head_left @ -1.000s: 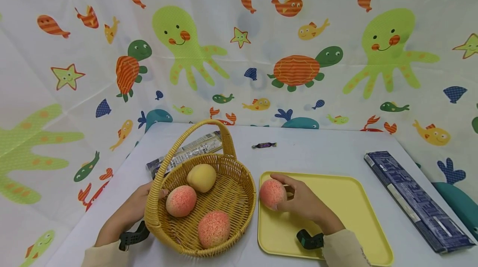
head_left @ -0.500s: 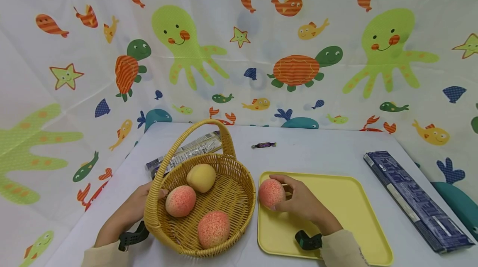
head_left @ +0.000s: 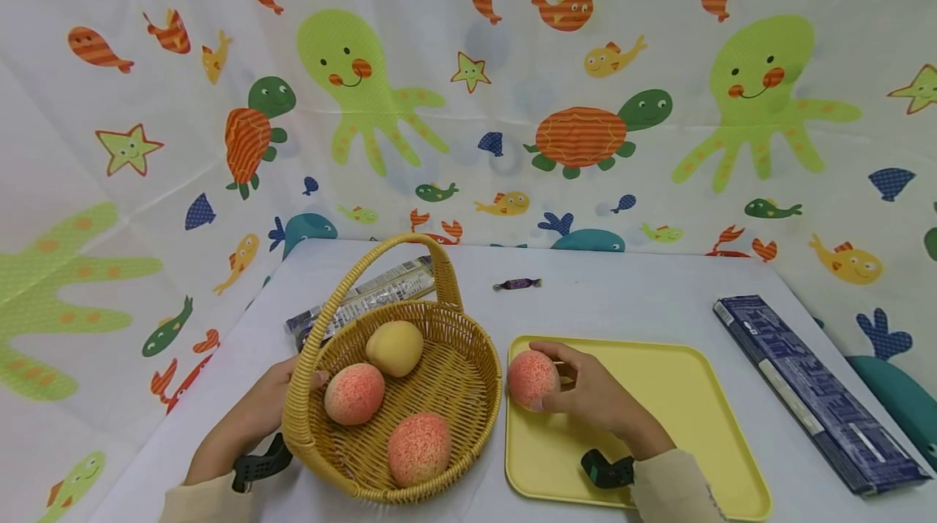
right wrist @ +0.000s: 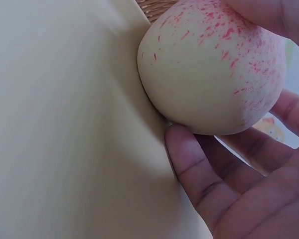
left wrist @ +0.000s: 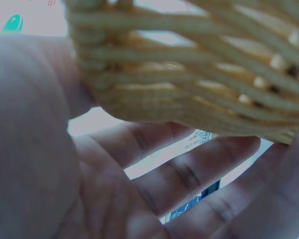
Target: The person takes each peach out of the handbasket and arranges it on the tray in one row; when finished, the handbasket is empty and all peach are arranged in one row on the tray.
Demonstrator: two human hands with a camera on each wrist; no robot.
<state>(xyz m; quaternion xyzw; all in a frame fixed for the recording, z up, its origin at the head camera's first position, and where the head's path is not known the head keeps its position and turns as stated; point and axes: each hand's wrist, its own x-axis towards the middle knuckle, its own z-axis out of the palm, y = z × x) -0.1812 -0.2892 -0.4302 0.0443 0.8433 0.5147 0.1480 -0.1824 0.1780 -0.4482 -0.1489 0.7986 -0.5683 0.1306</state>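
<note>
Head view. The right hand (head_left: 586,397) curled its fingers and thumb round a pink-speckled peach (head_left: 533,379) at the near-left corner of the yellow tray (head_left: 688,425), just beside the wicker basket (head_left: 468,393). The left hand (head_left: 267,405) lay against the basket's outer wall, thumb over the rim. Inside the basket lay two more speckled peaches (head_left: 355,393) (head_left: 419,447) and a yellow fruit (head_left: 395,348).

Left wrist view. The left-hand fingers (left wrist: 189,174) were spread, nearly straight, beneath the woven wall (left wrist: 189,74); they supported it and did not clasp it.

Right wrist view. The peach (right wrist: 214,69) rested against the tray's raised edge (right wrist: 134,84), one fingertip (right wrist: 187,152) tucked under it, others above. Its matte, evenly round surface suggested a light, fairly firm replica, unlikely to slip or bruise; a wide grasp across its middle, as shown, appeared best.
</note>
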